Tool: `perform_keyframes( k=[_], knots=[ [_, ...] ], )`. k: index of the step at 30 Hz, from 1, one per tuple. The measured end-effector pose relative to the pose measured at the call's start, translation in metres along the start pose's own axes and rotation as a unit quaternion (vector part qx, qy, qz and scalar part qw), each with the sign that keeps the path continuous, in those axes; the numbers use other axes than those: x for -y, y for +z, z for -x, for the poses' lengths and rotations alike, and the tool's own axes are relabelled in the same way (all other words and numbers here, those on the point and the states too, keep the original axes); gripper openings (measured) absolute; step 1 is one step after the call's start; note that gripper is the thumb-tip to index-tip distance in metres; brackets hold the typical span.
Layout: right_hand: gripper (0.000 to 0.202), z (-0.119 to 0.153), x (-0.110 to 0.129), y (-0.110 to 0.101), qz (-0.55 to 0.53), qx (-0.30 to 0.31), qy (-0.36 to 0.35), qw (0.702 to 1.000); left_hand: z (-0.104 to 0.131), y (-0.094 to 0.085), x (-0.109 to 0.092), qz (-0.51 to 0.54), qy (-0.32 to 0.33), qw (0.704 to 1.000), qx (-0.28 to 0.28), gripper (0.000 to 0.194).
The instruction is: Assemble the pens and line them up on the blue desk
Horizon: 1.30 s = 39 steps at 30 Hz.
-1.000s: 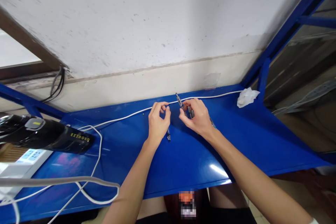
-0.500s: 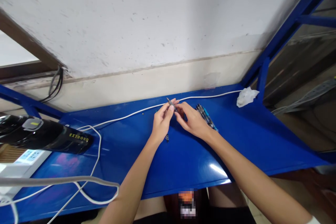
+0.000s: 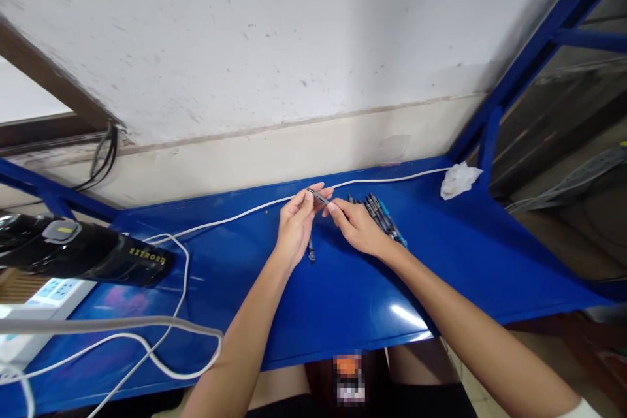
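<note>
The grey pen (image 3: pixel 319 196) was held in the air over the far half of the table (image 3: pixel 343 300), slanting from the upper left down to the right. The left hand (image 3: pixel 294 225) pinched its upper end between thumb and fingers, palm turned partly up. The right hand (image 3: pixel 360 227) gripped its lower end, thumb and fingers closed narrowly around it. Which end carried the tip was too small to tell.

Just below the left hand, a second pen (image 3: pixel 311 253) lay on the table, its upper part partly hidden by that hand. Beyond the right hand and forearm lay a bunch of pens (image 3: pixel 379 214), side by side and slanting, mostly dark, with bright blue on the one at the right edge. Their exact number could not be made out.

Behind the hands, a thin white cable (image 3: pixel 235 217) ran along the back of the table, passing near the fingers and reaching a crumpled white tissue (image 3: pixel 459 181) near the right back corner. On the left stood a black bottle (image 3: pixel 122 255) with yellow lettering and a grey patch near its top. A white socket block (image 3: pixel 53 300) sat partly behind it, and a thicker pale cable (image 3: pixel 108 324) looped across the near left side, over thinner white ones. Along the far edge rose a pale, speckled wall (image 3: pixel 294 65), with blue frame bars (image 3: pixel 529 52) slanting up at the right.
</note>
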State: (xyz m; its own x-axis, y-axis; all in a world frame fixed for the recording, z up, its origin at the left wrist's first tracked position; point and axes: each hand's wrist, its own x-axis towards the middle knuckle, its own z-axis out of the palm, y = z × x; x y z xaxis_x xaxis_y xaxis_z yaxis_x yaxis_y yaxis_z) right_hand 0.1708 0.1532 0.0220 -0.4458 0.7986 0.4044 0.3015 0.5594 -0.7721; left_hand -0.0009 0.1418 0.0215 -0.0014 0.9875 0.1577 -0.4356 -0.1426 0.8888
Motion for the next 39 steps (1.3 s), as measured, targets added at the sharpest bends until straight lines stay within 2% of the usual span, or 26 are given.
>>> perform_keyframes(
  k=[7,14,16,19,21,28,34,39],
  knots=[
    [0.039,0.001,-0.003,0.000,0.056,0.002,-0.017,0.998,0.000,-0.004,0.005,-0.059,0.015,0.997,-0.057,0.032],
    [0.028,0.003,-0.010,0.001,0.151,0.022,-0.039,0.987,-0.004,-0.007,0.005,-0.098,0.033,0.985,-0.138,0.026],
    [0.028,0.004,-0.011,0.000,0.166,0.017,-0.047,0.985,-0.003,-0.005,0.003,-0.074,0.030,0.989,-0.123,0.026],
    [0.026,0.004,-0.012,-0.001,0.173,0.000,-0.054,0.983,0.000,0.001,-0.001,-0.038,0.011,0.998,-0.052,0.031],
    [0.026,0.004,-0.013,-0.001,0.175,-0.008,-0.054,0.983,0.001,0.003,-0.003,-0.036,0.005,0.999,-0.026,0.033],
    [0.022,0.003,-0.014,0.001,0.163,0.006,-0.066,0.984,-0.003,-0.005,0.003,-0.085,0.015,0.991,-0.101,0.026],
    [0.019,0.003,-0.012,-0.002,0.154,-0.003,-0.059,0.986,0.000,0.000,-0.004,-0.054,0.000,0.998,-0.033,0.035],
    [0.025,0.004,-0.012,0.001,0.163,0.001,-0.051,0.985,0.000,-0.001,-0.003,-0.083,0.018,0.994,-0.065,0.023]
  ],
)
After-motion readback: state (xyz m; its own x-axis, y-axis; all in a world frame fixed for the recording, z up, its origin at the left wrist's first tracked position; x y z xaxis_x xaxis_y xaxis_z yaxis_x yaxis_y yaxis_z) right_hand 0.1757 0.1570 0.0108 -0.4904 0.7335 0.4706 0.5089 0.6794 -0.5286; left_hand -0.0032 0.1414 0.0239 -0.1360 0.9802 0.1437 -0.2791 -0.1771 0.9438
